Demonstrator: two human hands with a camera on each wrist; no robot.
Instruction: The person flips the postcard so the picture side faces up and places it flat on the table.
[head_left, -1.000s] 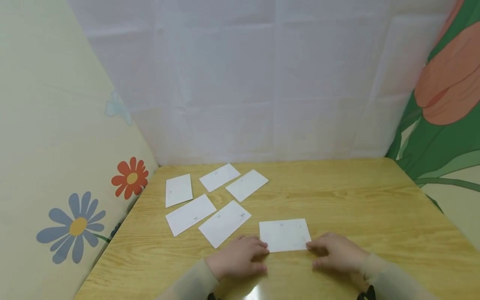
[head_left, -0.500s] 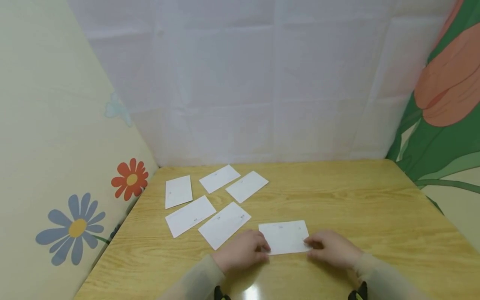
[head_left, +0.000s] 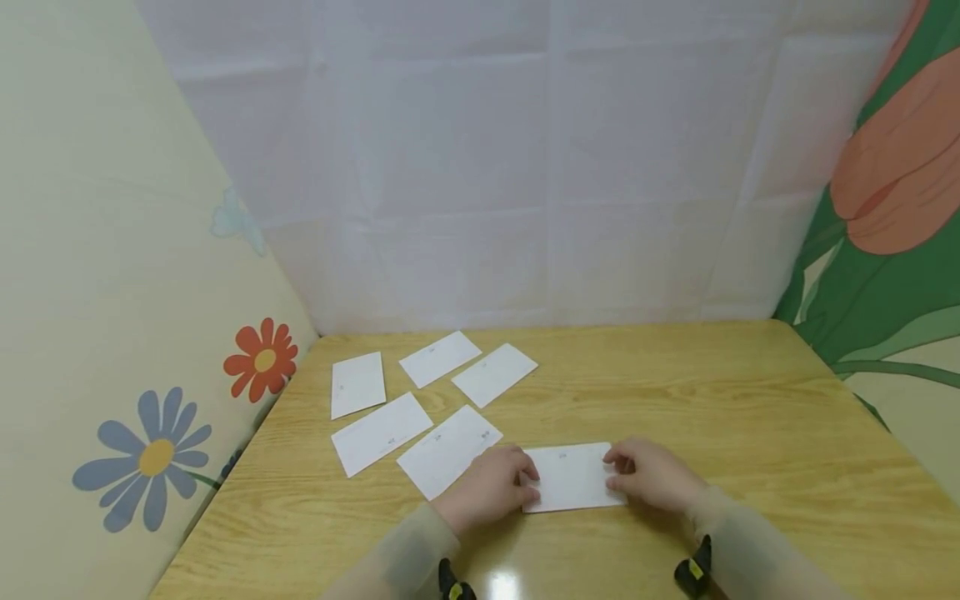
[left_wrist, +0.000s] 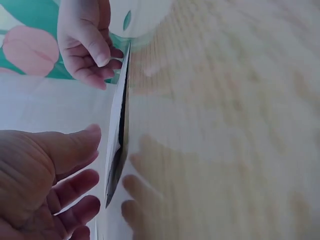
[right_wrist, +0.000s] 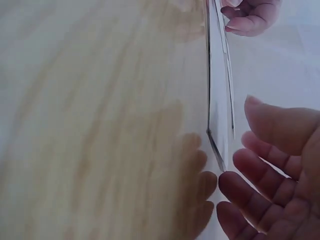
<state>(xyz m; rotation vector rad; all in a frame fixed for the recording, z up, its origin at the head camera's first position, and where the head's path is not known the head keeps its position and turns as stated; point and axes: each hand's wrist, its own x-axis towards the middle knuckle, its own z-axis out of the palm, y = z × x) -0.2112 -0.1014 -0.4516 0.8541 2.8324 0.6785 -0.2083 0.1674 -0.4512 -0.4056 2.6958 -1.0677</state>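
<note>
A white paper card (head_left: 573,479) with small faint marks lies on the table in front of me. My left hand (head_left: 491,487) is at its left end, fingertips overlapping the edge from above. At the opposite end, my right hand (head_left: 654,475) has its thumb and fingers over the card's right side. The left wrist view has the left hand (left_wrist: 50,182) loosely bent, thumb apart from the fingers, beside the card's lifted edge (left_wrist: 119,115). Seen from the right wrist, the right hand (right_wrist: 280,175) is relaxed with fingers spread close to the card's corner.
Several similar white cards lie to the left, including a slanted one (head_left: 446,450) beside my left hand and another (head_left: 381,433) farther left. The wood-grained table (head_left: 712,392) meets a white cloth backdrop (head_left: 480,183) at the back. Flower-patterned walls stand on both sides.
My right hand has moved left and farther forward along the card's right side. My left hand has shifted slightly right, onto the card's left edge. The card has barely moved; the other cards stay put.
</note>
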